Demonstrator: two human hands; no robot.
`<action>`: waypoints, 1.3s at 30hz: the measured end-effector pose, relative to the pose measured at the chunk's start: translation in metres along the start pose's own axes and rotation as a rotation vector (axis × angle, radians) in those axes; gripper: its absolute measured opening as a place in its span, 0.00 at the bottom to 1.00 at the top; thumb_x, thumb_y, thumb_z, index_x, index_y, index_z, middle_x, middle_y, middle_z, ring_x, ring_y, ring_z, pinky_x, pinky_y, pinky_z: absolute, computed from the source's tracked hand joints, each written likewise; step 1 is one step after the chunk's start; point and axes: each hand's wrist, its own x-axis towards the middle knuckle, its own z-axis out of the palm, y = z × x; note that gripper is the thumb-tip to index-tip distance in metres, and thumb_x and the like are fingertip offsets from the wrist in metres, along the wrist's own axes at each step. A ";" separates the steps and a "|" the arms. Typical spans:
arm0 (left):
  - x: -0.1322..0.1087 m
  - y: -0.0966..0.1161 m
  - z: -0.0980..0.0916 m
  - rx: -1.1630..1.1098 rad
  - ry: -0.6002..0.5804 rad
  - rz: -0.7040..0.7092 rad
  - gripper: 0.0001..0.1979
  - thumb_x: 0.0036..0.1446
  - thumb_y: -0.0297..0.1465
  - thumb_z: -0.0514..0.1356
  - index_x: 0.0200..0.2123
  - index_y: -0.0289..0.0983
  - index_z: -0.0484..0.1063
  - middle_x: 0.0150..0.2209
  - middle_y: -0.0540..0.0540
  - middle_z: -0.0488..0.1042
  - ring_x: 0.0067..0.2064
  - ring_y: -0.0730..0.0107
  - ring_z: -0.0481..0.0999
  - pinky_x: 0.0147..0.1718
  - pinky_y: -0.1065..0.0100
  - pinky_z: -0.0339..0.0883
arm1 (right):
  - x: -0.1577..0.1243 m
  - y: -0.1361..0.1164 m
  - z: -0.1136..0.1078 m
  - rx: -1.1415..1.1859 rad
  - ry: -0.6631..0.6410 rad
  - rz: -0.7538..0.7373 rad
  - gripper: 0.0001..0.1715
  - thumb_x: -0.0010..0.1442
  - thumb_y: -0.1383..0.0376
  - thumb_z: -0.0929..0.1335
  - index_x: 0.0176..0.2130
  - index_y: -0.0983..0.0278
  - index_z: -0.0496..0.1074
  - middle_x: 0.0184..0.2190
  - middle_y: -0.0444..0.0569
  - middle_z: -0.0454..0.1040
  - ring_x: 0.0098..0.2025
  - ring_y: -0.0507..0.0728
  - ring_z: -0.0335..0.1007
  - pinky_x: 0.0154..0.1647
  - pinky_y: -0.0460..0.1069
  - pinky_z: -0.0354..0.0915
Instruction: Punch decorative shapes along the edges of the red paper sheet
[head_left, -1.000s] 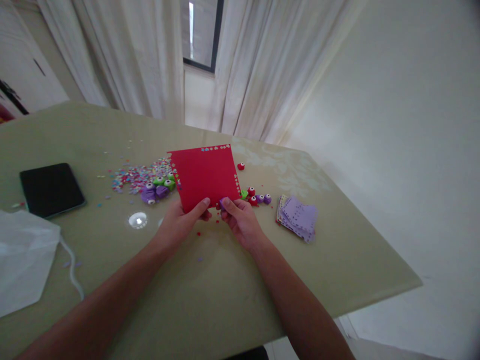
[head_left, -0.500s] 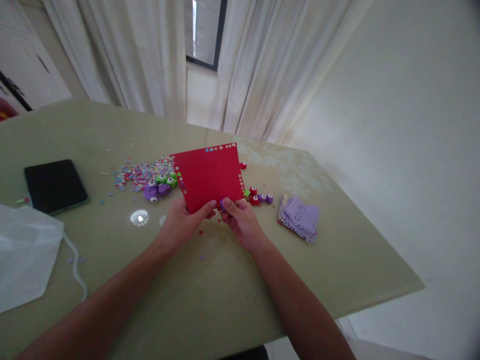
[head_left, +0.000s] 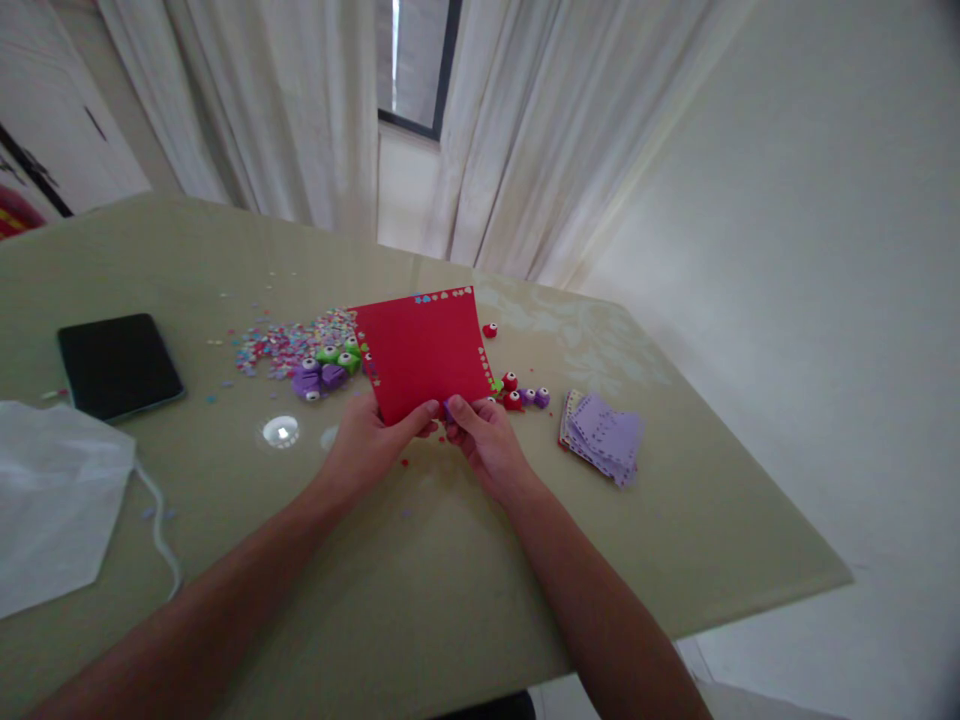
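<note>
A red sheet of card [head_left: 424,350] is held up over the table, tilted, with small shaped holes along its top, left and right edges. My left hand [head_left: 375,435] is closed on its lower left corner, thumb on top. At the bottom edge my right hand [head_left: 487,440] is closed round a small purple craft punch [head_left: 449,410], its thumb pressing on it. Fingers cover most of that punch, so I cannot tell how far it sits on the card. Behind the card's left side lie purple punches [head_left: 321,379] and green punches [head_left: 341,356] with eye shapes.
Red punches [head_left: 511,392] and purple punches [head_left: 535,397] lie right of the card, near a stack of punched purple sheets [head_left: 604,436]. Punched-out confetti [head_left: 281,348] is heaped left. A black tablet [head_left: 120,366] and a white mask-like item with a cord [head_left: 60,505] lie farther left.
The whole view has shifted slightly. Both hands keep their grip on the card and the purple punch, with hardly any movement between them.
</note>
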 end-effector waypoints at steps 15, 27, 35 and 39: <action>-0.002 0.005 -0.001 0.030 0.005 0.031 0.18 0.55 0.47 0.72 0.31 0.37 0.83 0.27 0.44 0.84 0.29 0.59 0.83 0.27 0.66 0.77 | 0.001 0.002 0.000 -0.035 0.027 -0.043 0.31 0.44 0.41 0.84 0.24 0.62 0.76 0.20 0.42 0.71 0.23 0.51 0.60 0.27 0.49 0.56; 0.002 0.002 -0.006 0.081 -0.006 0.031 0.18 0.54 0.47 0.71 0.28 0.38 0.79 0.25 0.45 0.81 0.27 0.62 0.79 0.26 0.67 0.71 | 0.010 -0.030 -0.028 0.158 0.132 -0.276 0.33 0.48 0.34 0.80 0.40 0.55 0.82 0.42 0.48 0.83 0.42 0.59 0.78 0.38 0.52 0.72; 0.005 0.004 -0.007 0.052 -0.054 0.021 0.20 0.53 0.49 0.69 0.24 0.39 0.75 0.22 0.50 0.74 0.24 0.68 0.71 0.23 0.71 0.64 | 0.009 -0.020 -0.021 0.059 0.169 -0.294 0.27 0.47 0.43 0.83 0.39 0.58 0.86 0.40 0.49 0.85 0.44 0.60 0.77 0.45 0.53 0.72; 0.003 0.001 -0.002 -0.015 -0.038 0.014 0.21 0.53 0.52 0.71 0.30 0.38 0.81 0.26 0.47 0.79 0.27 0.66 0.75 0.26 0.70 0.67 | 0.006 -0.014 -0.014 0.161 0.142 -0.239 0.29 0.45 0.45 0.85 0.42 0.57 0.87 0.43 0.49 0.86 0.44 0.59 0.78 0.47 0.53 0.75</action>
